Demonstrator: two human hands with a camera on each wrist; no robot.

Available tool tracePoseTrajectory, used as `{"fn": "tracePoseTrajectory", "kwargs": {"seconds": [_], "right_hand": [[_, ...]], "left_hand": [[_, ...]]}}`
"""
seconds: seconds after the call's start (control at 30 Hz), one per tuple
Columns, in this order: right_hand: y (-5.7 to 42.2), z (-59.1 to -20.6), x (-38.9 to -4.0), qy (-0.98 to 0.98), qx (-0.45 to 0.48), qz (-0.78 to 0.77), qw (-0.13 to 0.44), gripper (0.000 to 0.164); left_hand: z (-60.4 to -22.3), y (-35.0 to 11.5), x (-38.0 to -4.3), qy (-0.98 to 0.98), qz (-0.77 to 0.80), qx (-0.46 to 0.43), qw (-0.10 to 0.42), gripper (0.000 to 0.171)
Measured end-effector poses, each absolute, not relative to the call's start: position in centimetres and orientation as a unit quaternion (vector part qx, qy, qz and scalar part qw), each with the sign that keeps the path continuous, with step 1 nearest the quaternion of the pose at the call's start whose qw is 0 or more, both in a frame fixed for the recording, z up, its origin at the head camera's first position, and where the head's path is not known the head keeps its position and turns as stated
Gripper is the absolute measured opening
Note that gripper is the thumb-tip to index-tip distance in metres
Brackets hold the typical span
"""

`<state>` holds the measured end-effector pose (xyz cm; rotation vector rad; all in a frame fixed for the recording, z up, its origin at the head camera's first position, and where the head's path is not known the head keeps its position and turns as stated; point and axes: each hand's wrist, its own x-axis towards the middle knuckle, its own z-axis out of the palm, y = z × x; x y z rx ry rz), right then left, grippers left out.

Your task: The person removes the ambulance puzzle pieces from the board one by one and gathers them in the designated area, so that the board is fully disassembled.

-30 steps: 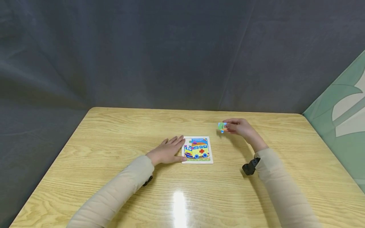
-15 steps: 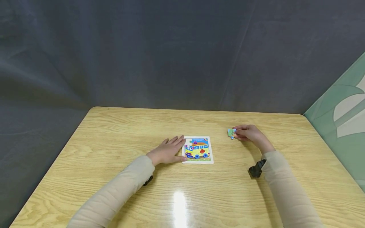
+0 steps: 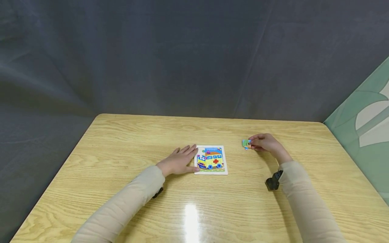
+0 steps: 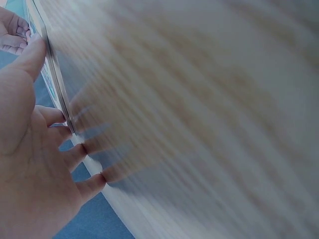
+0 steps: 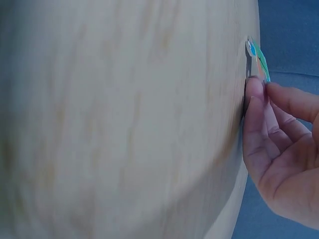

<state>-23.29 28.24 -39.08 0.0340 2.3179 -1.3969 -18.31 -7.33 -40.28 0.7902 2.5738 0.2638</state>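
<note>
Fingertips (image 5: 255, 88) apparently close together, the right hand (image 3: 268, 144) pinches a puzzle piece (image 3: 246, 143).

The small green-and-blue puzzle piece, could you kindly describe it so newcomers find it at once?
On the light wood-grain table, look right of the square, white-framed yellow ambulance puzzle to the bare right hand. It pinches the small green-and-blue puzzle piece, the only piece visible outside that puzzle.

Worktop (image 3: 136, 135) is viewed forward and down from the head, closely from both wrists; puzzle piece (image 3: 245, 143) is shared by head and right-wrist views.
</note>
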Motion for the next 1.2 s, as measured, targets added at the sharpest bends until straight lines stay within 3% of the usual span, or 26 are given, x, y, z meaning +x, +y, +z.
{"fn": "tracePoseTrajectory", "kwargs": {"seconds": [0.8, 1.2], "right_hand": [[27.0, -38.0, -23.3, 0.874, -0.024, -0.459, 0.159, 0.04], [22.0, -36.2, -22.7, 0.894, -0.08, -0.422, 0.13, 0.035]], "left_hand": [[-40.0, -7.4, -18.3, 0.928, 0.099, 0.282, 0.223, 0.083], [-39.9, -7.4, -18.2, 0.928, 0.103, 0.279, 0.225, 0.081]]}}
